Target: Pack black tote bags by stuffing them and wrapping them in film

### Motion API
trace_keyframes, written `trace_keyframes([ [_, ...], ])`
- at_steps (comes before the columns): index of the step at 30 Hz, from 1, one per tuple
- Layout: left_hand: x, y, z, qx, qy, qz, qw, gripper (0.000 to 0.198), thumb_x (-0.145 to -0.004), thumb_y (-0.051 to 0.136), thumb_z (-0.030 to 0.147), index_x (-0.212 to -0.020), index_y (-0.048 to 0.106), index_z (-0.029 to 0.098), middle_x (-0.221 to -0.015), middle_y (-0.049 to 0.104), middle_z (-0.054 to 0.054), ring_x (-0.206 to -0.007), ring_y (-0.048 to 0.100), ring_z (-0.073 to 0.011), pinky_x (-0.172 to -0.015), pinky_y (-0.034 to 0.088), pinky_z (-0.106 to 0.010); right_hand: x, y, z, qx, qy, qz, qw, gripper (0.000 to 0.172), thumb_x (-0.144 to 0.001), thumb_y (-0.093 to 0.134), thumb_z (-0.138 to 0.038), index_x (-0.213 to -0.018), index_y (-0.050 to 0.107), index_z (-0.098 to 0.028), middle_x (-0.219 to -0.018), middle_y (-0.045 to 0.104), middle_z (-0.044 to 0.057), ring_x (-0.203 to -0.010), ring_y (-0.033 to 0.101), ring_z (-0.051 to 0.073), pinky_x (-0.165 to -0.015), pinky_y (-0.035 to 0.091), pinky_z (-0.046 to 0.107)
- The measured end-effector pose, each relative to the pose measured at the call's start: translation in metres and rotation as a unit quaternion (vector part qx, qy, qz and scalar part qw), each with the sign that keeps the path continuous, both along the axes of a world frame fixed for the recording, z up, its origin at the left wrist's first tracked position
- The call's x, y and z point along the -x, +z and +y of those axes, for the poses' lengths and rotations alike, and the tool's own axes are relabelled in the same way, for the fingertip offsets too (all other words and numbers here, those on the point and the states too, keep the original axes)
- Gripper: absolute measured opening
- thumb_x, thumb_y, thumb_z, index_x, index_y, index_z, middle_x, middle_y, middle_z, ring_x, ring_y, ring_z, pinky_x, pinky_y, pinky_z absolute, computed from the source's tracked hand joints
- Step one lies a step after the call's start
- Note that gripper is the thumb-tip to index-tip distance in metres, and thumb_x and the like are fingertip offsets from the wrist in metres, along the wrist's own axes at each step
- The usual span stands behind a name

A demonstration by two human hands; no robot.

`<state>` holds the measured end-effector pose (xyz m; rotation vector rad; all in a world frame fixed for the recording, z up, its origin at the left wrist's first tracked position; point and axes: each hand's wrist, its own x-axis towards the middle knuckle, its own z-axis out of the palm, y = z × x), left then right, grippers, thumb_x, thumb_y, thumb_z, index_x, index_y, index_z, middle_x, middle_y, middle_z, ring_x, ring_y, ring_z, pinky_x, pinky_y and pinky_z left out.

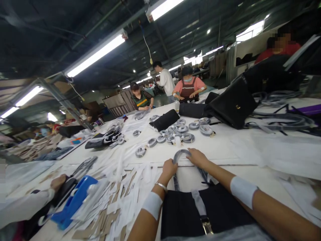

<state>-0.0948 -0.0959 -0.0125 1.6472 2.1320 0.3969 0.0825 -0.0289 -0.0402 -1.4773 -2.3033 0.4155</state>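
Note:
A black bag (180, 209) lies on the white table in front of me, with a gold-coloured clasp (206, 226) and a strip of clear wrap on its front. Its plastic-wrapped handle (181, 152) arches up beyond the top edge. My left hand (170, 168) is closed round the left side of this handle. On the right side, my right hand (197, 158) grips the same handle, fingers pressed together. Just past my hands sit several coiled, wrapped straps (172, 139), some showing gold-coloured hooks.
Paper and plastic strips (125, 190) litter the table at left, beside a blue tape dispenser (75, 201). A co-worker's hand (58, 181) rests on dark material there. More black bags (232, 103) stand at the right. Other people work at the table's far side.

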Motion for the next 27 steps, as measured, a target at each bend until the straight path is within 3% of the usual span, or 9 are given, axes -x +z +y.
trace_keyframes([
  [3,0.011,-0.012,0.004,0.006,0.012,-0.133,0.991,0.029,-0.095,0.058,0.038,-0.11,0.063,0.015,-0.113,0.064,-0.007,-0.102,0.063,-0.0225,-0.09,0.053,-0.043,0.001,-0.021,0.007,-0.006,-0.016,0.023,1.0,0.042,-0.095,0.055,-0.026,-0.135,0.052,-0.014,-0.122,0.063,0.013,-0.115,0.057,0.026,-0.098,0.046,0.044],
  [6,0.02,-0.021,0.006,0.033,0.017,-0.275,0.961,0.03,-0.096,0.057,0.04,-0.108,0.063,0.013,-0.103,0.066,-0.006,-0.089,0.065,-0.0185,-0.08,0.056,-0.038,-0.004,-0.035,0.011,-0.016,-0.029,0.059,0.998,0.047,-0.095,0.048,-0.019,-0.141,0.047,-0.013,-0.12,0.065,0.016,-0.115,0.057,0.028,-0.098,0.045,0.039],
  [12,0.023,-0.02,0.03,0.045,0.022,-0.449,0.892,0.04,-0.095,0.054,0.05,-0.095,0.063,0.011,-0.082,0.065,-0.005,-0.067,0.062,-0.0128,-0.064,0.054,-0.028,-0.01,-0.043,0.013,-0.059,-0.012,0.146,0.987,0.042,-0.091,0.041,-0.015,-0.13,0.056,-0.015,-0.123,0.064,0.013,-0.115,0.058,0.025,-0.102,0.044,0.038],
  [15,0.02,-0.007,0.054,0.034,0.01,-0.46,0.887,0.044,-0.093,0.053,0.054,-0.091,0.062,0.011,-0.077,0.062,-0.004,-0.058,0.054,-0.0085,-0.058,0.048,-0.023,-0.008,-0.04,0.009,-0.088,-0.004,0.189,0.978,0.043,-0.09,0.037,-0.014,-0.129,0.056,-0.017,-0.124,0.063,0.012,-0.115,0.059,0.023,-0.103,0.045,0.04],
  [20,0.013,0.022,0.083,0.037,-0.038,-0.399,0.915,0.036,-0.079,0.074,0.045,-0.089,0.065,0.012,-0.071,0.056,0.002,-0.054,0.043,-0.0067,-0.048,0.033,-0.02,-0.011,-0.023,0.01,-0.098,0.003,0.221,0.97,0.038,-0.091,0.039,-0.019,-0.123,0.061,-0.019,-0.121,0.066,0.008,-0.114,0.061,0.021,-0.101,0.048,0.035],
  [24,0.011,0.033,0.08,0.042,-0.06,-0.361,0.93,0.044,-0.079,0.07,0.053,-0.094,0.067,0.012,-0.067,0.049,0.005,-0.053,0.037,-0.0068,-0.048,0.028,-0.02,-0.022,0.003,0.04,-0.065,-0.016,0.198,0.978,0.038,-0.1,0.032,-0.033,-0.111,0.067,-0.021,-0.105,0.073,0.006,-0.098,0.067,0.02,-0.085,0.055,0.033],
  [27,0.01,0.035,0.073,0.04,-0.068,-0.359,0.93,0.057,-0.08,0.061,0.065,-0.101,0.067,0.011,-0.067,0.043,0.005,-0.051,0.032,-0.0061,-0.047,0.023,-0.02,-0.021,0.019,0.076,-0.054,-0.023,0.151,0.987,0.035,-0.102,0.038,-0.035,-0.113,0.066,-0.017,-0.109,0.07,0.009,-0.102,0.065,0.021,-0.091,0.052,0.038],
])
